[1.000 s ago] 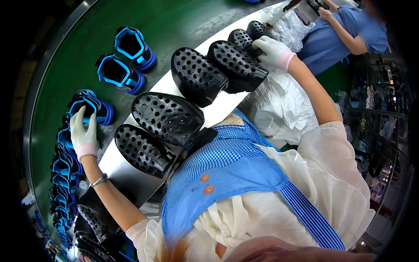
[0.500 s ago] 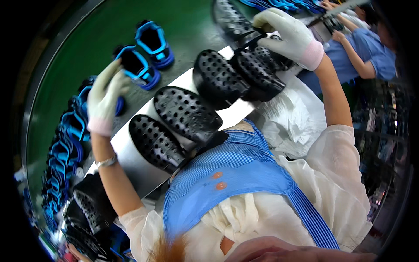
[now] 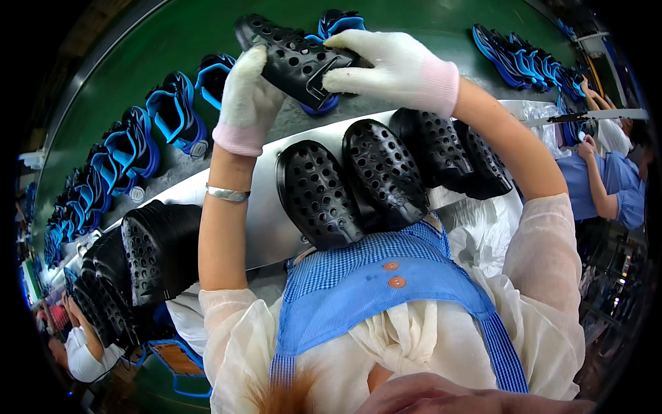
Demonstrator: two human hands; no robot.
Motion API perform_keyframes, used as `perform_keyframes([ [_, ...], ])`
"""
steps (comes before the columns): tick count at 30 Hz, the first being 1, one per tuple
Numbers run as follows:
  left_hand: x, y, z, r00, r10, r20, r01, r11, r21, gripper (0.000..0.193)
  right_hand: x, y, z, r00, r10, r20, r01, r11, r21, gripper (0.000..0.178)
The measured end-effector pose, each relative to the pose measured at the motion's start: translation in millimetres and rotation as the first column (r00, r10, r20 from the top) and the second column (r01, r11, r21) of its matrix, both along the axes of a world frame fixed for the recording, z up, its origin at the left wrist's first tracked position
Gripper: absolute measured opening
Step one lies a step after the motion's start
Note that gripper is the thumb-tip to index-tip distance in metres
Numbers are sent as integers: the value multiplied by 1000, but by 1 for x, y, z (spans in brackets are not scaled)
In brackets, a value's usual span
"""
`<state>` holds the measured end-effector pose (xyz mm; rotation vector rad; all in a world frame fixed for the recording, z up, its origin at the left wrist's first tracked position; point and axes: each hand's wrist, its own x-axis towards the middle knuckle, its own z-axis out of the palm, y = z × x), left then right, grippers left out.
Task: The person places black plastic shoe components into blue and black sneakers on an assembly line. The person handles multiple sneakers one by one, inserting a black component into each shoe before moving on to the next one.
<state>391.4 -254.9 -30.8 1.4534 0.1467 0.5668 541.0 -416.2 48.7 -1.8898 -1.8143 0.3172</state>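
A black perforated shoe form [image 3: 293, 58] is held up above the green belt, tilted with one end toward the upper left. My left hand [image 3: 249, 96], in a white glove with a pink cuff, grips it from below on its left side. My right hand [image 3: 393, 69], gloved alike, pinches its right end between thumb and fingers. Nearer my apron, two more forms stand side by side, a left one [image 3: 318, 193] and a right one [image 3: 385, 172]. Another pair of black forms [image 3: 434, 146] stands to their right.
Blue-and-black shoes [image 3: 176, 114] run in a row along the green belt [image 3: 186, 34]. Further shoes [image 3: 517, 58] lie at the far right. Black forms [image 3: 148, 255] crowd the left. White crumpled plastic [image 3: 479, 228] hangs at the right. A co-worker in blue [image 3: 586, 183] sits beyond.
My right hand has lifted a shoe form away from the group at the right and brought it left over the belt. My left hand, earlier empty, now grips it too. The view has turned.
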Motion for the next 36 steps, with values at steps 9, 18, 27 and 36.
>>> perform_keyframes([
  [9,9,-25,-12,986,169,1,-138,803,-580,21,-11,17,-24,994,-103,25,105,990,-95,46],
  [18,0,-11,-46,958,1,-286,-42,990,-137,40,7,13,-22,981,-135,138,151,982,-113,35],
  [27,12,-16,-43,989,-100,113,151,704,-694,41,7,23,-21,974,-191,119,210,963,-169,33],
  [36,31,-21,-50,907,420,-45,-378,760,-529,40,-13,36,-32,989,-146,16,145,957,-251,37],
])
